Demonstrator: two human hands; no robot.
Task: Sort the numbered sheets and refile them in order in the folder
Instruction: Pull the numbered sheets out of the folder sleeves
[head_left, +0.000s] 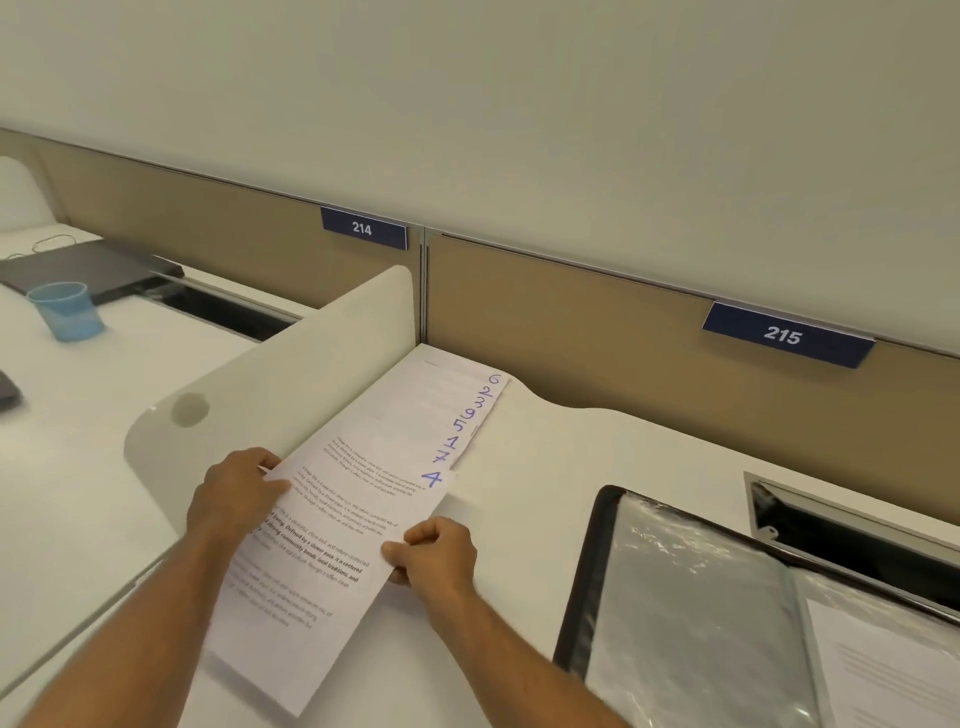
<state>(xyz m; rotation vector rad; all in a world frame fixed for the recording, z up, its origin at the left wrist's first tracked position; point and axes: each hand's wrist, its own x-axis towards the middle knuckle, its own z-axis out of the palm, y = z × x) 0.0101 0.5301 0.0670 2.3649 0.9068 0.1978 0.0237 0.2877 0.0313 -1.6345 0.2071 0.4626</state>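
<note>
With my left hand (236, 496) pinching the fanned numbered sheets (332, 519) at 9 o'clock and my right hand (436, 553) gripping their 3 o'clock edge, I should keep every numeral visible; folder (691, 597) open on the surface (571, 452) at 4 o'clock.

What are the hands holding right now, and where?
Both hold the top sheet marked 4: left hand pinches its left edge, right hand its right edge.
</note>
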